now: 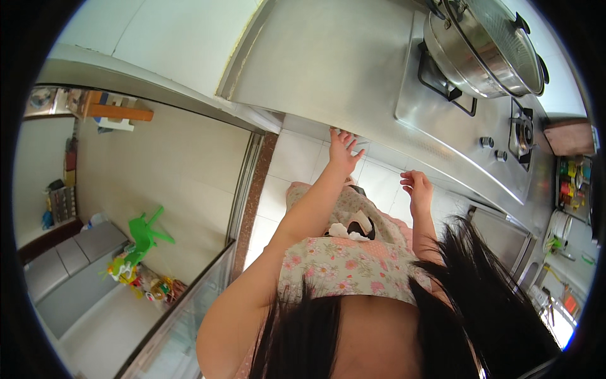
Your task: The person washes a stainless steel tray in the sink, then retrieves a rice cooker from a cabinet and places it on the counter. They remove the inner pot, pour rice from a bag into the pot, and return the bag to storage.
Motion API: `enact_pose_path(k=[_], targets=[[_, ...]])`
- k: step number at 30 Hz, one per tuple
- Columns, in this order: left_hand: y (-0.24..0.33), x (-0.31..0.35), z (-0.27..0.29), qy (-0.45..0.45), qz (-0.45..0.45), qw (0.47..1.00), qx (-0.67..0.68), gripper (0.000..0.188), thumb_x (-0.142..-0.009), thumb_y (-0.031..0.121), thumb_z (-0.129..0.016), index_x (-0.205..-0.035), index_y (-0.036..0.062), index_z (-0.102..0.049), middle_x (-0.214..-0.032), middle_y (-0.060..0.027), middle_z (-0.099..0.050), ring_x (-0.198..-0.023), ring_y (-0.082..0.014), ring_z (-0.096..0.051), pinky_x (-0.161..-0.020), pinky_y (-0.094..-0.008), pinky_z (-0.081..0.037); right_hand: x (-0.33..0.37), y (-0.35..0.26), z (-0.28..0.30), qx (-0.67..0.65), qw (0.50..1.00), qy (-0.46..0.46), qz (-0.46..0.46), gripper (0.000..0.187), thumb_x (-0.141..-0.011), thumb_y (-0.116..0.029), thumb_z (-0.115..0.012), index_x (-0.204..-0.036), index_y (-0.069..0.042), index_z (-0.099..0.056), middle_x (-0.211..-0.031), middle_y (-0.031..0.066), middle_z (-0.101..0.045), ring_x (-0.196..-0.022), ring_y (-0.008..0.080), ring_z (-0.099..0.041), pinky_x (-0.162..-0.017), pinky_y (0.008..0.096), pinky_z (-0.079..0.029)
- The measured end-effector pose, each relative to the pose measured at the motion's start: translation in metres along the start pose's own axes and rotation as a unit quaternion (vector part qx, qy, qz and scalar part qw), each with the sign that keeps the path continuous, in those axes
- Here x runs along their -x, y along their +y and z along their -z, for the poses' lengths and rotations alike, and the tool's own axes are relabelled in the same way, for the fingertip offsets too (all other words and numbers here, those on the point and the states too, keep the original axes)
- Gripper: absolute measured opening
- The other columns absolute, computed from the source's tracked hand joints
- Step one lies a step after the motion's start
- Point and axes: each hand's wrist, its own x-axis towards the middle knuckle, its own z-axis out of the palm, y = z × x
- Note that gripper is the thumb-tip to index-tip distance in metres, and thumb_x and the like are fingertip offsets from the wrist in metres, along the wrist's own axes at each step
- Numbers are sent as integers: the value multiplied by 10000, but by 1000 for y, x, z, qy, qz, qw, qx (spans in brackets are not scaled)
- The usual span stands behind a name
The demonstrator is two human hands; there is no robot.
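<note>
Left hand (344, 151) fingers spread, tips touching steel surface (328, 69) front edge at 12 o'clock. Right hand (418, 188) loosely curled, empty, just below edge.

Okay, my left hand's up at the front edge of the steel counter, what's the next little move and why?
Probably curl the left hand fingers onto the counter edge and get a firm hold. The fingertips sit right at that front edge, spread and not yet closed on anything, while the right hand hangs open in the air just short of the counter, holding nothing.
</note>
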Motion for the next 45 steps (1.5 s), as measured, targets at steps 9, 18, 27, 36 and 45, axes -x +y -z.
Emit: enact_pose_path(k=[9, 18, 27, 36, 45], targets=[[13, 20, 31, 44, 60, 992, -103, 780, -844, 668, -345, -1350, 76, -303, -1452, -63, -165, -1339, -240, -149, -1013, -451, -295, 55, 50, -30, 2, 1000, 18, -20, 209, -893, -199, -486, -865, -26, -600, -831, 65, -650, -702, 126, -591, -621, 242, -449], [74, 105, 222, 105, -47, 821, -559, 508, -773, 453, -643, -873, -45, -643, -1113, -94, -471, -1032, -175, -469, -801, -306, -431, 46, 97, -61, 85, 996, 14, -11, 231, -875, -214, -504, -875, -10, -612, -807, 67, -653, -669, 121, -596, -590, 237, -453], [210, 164, 320, 190, -212, 568, -772, 273, -629, 253, -675, -663, -5, -593, -1110, -155, -495, -1055, -360, -389, -911, -428, -356, 19, 126, -136, 192, 977, -80, -42, 231, -841, -200, -529, -841, 6, -634, -737, 48, -634, -641, 114, -592, -574, 246, -470], [168, 147, 221, 263, -606, 422, -621, 356, -692, 121, -619, -1023, 50, -508, -1210, -176, -414, -1160, -376, -336, -941, -498, -312, -92, 213, -170, 390, 918, -36, 69, 251, -779, -267, -572, -870, -48, -655, -837, 138, -664, -800, 279, -633, -727, 353, -493], [99, -101, 229, 62, -533, 651, -537, 497, -781, 177, -633, -1196, 3, -423, -1224, -201, -421, -1153, -349, -385, -983, -419, -306, -281, 336, -210, 288, 954, 85, 7, 710, -697, -368, -694, -1245, -18, -410, -1267, 206, -421, -1176, 347, -418, -970, 375, -367]])
